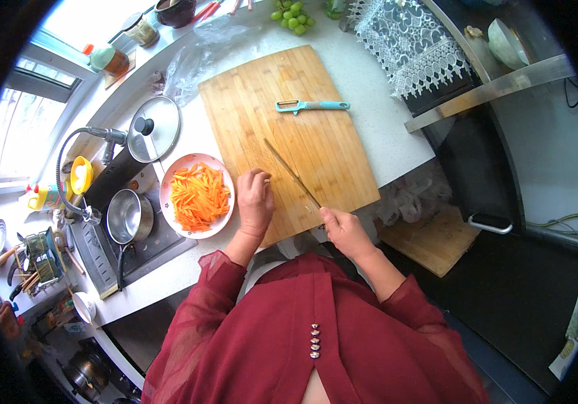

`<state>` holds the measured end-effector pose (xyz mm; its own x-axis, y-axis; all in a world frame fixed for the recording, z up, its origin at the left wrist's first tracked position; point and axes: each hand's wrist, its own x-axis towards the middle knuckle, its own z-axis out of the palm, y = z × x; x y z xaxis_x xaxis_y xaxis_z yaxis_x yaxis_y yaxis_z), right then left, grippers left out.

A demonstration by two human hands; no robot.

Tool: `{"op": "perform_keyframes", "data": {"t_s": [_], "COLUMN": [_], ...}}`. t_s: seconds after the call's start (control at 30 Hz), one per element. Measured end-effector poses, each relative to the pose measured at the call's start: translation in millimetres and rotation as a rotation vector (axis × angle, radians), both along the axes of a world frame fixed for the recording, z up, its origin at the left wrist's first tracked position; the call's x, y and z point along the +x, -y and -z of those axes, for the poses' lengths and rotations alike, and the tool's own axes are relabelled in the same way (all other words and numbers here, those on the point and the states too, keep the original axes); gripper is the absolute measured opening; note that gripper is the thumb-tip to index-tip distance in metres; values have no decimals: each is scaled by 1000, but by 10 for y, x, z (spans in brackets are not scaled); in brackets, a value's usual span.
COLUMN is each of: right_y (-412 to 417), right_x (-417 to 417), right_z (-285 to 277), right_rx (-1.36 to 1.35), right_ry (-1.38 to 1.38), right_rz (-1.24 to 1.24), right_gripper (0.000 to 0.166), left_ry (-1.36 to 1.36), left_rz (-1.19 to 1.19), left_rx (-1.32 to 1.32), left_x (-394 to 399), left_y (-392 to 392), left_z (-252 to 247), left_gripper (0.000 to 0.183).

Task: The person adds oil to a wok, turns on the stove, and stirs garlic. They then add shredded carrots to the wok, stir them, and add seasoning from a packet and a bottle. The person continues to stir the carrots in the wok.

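Observation:
My right hand (340,230) grips the handle of a kitchen knife (293,174), whose blade, seen nearly edge-on, points up and left over the wooden cutting board (319,146). At the board's left edge, beside the plate, is my left hand (255,198), its fingers curled; whether something small is between them I cannot tell. A pink-rimmed plate (167,202) heaped with shredded carrot (200,198) stands just left of that hand. Farther back on the board lies a peeler (313,105) with a light-blue handle.
Left of the board are a glass lid (161,134), a faucet (109,135), and a saucepan (127,217) at the sink. Clear plastic bags (188,65) and green grapes (293,16) lie behind it. A lace cloth (410,50) covers something at the back right.

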<state>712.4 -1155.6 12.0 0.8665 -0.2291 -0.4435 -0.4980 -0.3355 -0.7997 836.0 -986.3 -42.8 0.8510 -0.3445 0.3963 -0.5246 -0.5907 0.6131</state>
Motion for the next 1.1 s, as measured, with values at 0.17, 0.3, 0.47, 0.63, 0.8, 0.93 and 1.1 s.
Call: {"op": "perform_keyframes", "data": {"t_s": [0.17, 0.3, 0.47, 0.63, 0.8, 0.93, 1.1], "right_y": [130, 190, 260, 440, 587, 613, 739], "right_x": [-54, -56, -74, -90, -77, 67, 290], "right_z": [-151, -233, -232, -224, -27, 146, 455], "right_rx": [567, 822, 1003, 793, 419, -461, -794], "right_ry": [-247, -290, -278, -175, -95, 173, 315], "right_rz": [187, 239, 311, 349, 248, -26, -209], "right_gripper": [54, 55, 56, 56, 48, 38, 32], "left_ry": [-749, -1508, -1628, -711, -202, -231, -1007], "left_rz": [-64, -54, 16, -50, -57, -46, -98], "left_rx": [-540, -1286, -1296, -204, 70, 47, -489], "left_x": [-145, 12, 127, 33, -51, -71, -225], "left_y": [296, 334, 351, 446, 574, 541, 250], "left_z": [-16, 6, 8, 121, 330, 376, 102], "left_gripper": [16, 19, 17, 14, 18, 11, 10]}}
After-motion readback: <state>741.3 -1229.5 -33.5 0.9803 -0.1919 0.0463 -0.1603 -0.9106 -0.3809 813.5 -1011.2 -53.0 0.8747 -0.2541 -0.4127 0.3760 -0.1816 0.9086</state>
